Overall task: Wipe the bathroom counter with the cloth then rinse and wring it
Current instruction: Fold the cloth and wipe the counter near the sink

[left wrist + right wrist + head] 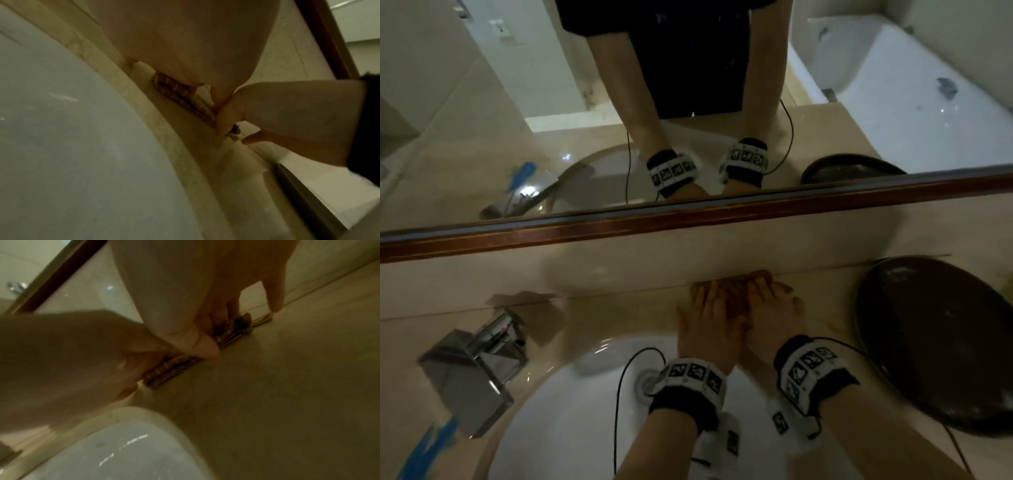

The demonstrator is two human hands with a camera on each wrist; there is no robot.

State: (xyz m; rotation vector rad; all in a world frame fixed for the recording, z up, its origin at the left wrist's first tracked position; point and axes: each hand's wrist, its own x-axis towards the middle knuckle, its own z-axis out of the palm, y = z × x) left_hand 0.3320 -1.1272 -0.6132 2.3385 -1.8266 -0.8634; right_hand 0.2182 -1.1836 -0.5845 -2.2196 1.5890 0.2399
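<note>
A brown-gold woven cloth (736,297) lies folded on the beige counter (619,318), tight against the backsplash behind the sink. My left hand (705,315) rests flat on its left part with fingers spread and straight. My right hand (770,308) overlaps it from the right. In the right wrist view the right hand (205,280) bends its fingers onto the cloth (168,371), with the thumb against its front edge and the little finger pointing out. The left wrist view shows the cloth (180,94) under the left hand (185,40). Most of the cloth is hidden by the hands.
A white sink basin (571,411) lies just below my wrists, with a chrome faucet (479,359) to its left. A dark oval tray (935,342) sits on the counter at the right. The wood-framed mirror (688,219) runs above the backsplash. Something blue (428,448) lies at the lower left.
</note>
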